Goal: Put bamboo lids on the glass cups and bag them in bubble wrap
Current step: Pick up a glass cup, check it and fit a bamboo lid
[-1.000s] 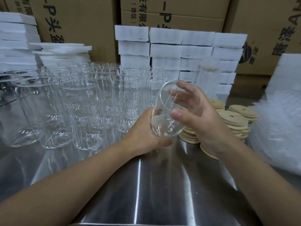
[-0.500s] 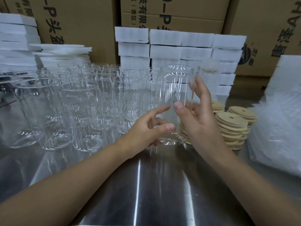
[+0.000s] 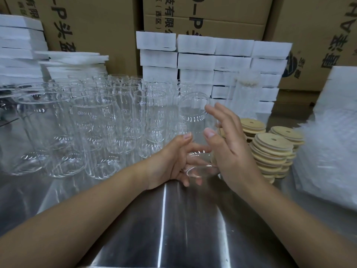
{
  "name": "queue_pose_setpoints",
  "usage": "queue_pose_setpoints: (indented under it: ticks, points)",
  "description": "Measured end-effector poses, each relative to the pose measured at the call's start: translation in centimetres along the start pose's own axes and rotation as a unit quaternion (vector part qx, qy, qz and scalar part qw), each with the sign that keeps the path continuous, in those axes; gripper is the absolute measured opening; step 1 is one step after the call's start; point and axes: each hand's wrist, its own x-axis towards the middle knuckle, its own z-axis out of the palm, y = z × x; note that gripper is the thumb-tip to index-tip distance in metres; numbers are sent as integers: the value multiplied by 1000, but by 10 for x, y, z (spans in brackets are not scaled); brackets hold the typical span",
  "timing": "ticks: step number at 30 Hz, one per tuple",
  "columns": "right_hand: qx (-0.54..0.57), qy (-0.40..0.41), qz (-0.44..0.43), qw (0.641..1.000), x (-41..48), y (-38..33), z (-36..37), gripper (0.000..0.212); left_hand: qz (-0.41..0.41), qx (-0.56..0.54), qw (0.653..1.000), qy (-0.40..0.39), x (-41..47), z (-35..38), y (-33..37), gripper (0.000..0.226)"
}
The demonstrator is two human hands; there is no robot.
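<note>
A clear glass cup (image 3: 193, 124) stands upright on the steel table (image 3: 173, 219), between my two hands. My left hand (image 3: 170, 163) grips its lower part, with the thumb up the front and the fingers curled round the base. On the cup's right side lies my right hand (image 3: 229, 149), its fingers straight and its thumb touching the glass. Three stacks of round bamboo lids (image 3: 270, 149), each lid with a small hole, stand just right of that hand. Bubble wrap bags (image 3: 328, 151) lie in a pile at the far right.
Several empty glass cups (image 3: 92, 124) crowd the left and middle of the table. White foam blocks (image 3: 212, 55) are stacked behind them, with more foam (image 3: 21, 45) at the far left. Cardboard boxes (image 3: 96, 22) wall off the back.
The cup went from tilted in my hands to upright. My left hand shifted down to its base. My right hand's fingers opened and now lie along its side.
</note>
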Motion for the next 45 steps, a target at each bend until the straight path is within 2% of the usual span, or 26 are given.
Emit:
queue_pose_setpoints:
  ticks: [2, 4, 8, 10, 13, 18, 23, 27, 30, 33, 37, 45]
  points:
    - [-7, -2, -4, 1000, -1, 1, 0, 45, -30, -55, 998, 1, 0, 2, 2, 82]
    - [-18, -2, -17, 1000, -3, 1, 0, 42, -47, -90, 995, 6, 0, 2, 4, 85]
    - [-49, 17, -62, 997, -5, 0, 1, 40, -40, -138, 989, 33, 0, 3, 4, 88]
    - [-48, 23, -75, 996, -5, 0, 0, 41, -32, -185, 982, 14, 0, 5, 4, 95]
    - [-23, 22, -83, 996, -5, -1, -1, 44, -11, -211, 977, -37, -3, 8, 7, 85]
    - [-17, 25, -84, 996, -3, 0, 0, 45, -16, -253, 966, -40, -1, 7, 6, 98]
    - [33, 24, -65, 997, -3, 1, 1, 39, -18, -329, 943, -52, 1, 7, 7, 100]
    - [74, 25, -53, 996, -3, 3, 1, 43, 3, -362, 931, -44, 3, 6, 8, 86]
    - [54, 19, -45, 997, -1, 4, 0, 43, 4, -387, 921, -47, 3, 6, 6, 79]
    - [19, 16, -46, 999, -1, 3, 1, 53, 6, -393, 918, -52, 1, 6, 5, 79]
    - [30, 28, -39, 998, -1, 3, 1, 66, 10, -376, 924, -66, 2, 6, 4, 84]
    - [58, 67, -13, 996, -1, 0, -1, 64, 4, -343, 937, -72, 2, 9, 6, 84]
